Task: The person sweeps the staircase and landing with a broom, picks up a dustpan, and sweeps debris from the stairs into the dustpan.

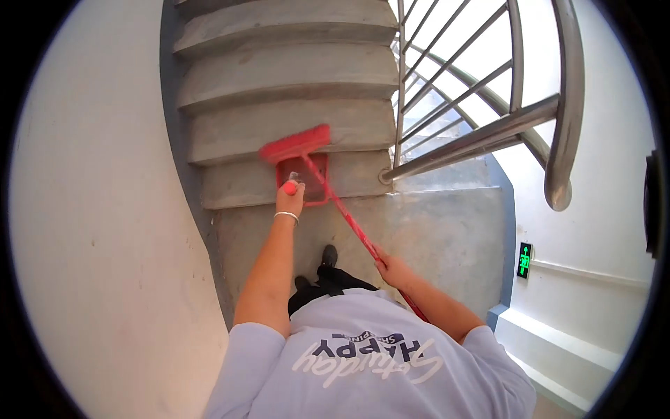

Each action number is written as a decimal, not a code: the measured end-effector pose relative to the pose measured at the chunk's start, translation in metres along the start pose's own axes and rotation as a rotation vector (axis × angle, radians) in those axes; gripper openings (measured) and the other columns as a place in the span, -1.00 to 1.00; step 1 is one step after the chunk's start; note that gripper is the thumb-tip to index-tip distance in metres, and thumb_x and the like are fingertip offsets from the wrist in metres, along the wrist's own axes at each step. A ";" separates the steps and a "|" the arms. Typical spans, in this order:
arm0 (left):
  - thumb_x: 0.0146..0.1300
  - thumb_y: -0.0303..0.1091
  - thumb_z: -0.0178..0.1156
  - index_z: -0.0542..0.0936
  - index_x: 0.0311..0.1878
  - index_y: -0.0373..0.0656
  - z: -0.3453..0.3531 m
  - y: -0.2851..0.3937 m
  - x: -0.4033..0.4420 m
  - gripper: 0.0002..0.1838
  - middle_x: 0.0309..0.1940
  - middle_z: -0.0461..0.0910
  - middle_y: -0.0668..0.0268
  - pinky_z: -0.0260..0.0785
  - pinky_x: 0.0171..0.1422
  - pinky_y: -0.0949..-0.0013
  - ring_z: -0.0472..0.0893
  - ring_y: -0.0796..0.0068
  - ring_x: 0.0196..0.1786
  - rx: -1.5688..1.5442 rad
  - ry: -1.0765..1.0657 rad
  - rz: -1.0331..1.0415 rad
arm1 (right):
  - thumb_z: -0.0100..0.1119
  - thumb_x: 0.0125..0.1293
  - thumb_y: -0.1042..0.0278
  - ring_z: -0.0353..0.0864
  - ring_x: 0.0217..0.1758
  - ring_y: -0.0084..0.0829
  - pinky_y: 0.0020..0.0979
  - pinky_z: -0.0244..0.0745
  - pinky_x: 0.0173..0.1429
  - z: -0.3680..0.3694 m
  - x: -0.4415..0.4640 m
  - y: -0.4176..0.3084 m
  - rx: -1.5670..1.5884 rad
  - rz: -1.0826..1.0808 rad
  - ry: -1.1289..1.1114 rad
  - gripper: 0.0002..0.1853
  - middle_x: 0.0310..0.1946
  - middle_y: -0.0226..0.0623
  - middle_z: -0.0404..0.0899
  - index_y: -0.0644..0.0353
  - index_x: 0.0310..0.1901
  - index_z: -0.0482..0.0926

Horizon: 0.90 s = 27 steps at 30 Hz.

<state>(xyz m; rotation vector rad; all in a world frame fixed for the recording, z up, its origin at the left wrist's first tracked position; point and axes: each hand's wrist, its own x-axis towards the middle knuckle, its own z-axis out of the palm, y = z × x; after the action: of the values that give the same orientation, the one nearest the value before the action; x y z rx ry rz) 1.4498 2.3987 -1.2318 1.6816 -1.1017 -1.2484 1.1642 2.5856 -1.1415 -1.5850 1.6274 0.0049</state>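
My left hand, with a pale bracelet at the wrist, is closed around the upright handle of a red dustpan. The pan sits at the lowest steps, partly hidden behind that hand and the broom. A red broom slants across the middle of the view, and my right hand grips its stick partway down. The broom's head, with its red bristles, is over the step just above the pan and looks slightly blurred. Whether the bristles touch the step, I cannot tell.
Grey concrete stairs rise ahead, with a white wall on the left. A metal railing borders the right side, and more steps lie beyond it. A green exit sign hangs low on the right wall. My dark shoes stand on the landing.
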 end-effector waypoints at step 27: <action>0.22 -0.28 0.14 0.41 -0.53 -0.10 -0.004 0.008 -0.002 -0.77 -0.64 0.39 0.43 0.32 -0.54 0.46 0.40 0.60 -0.62 -0.045 -0.041 -0.082 | -0.07 0.36 0.29 0.52 -0.56 -0.31 -0.26 0.47 -0.36 -0.047 -0.036 -0.003 0.442 0.116 0.005 -0.43 -0.45 -0.09 0.56 -0.01 0.39 0.12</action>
<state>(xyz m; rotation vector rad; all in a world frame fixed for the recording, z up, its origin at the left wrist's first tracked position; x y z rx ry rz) 1.4520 2.3978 -1.2228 1.6884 -1.0309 -1.3551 1.1359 2.5898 -1.0898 -1.1536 1.5889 -0.2793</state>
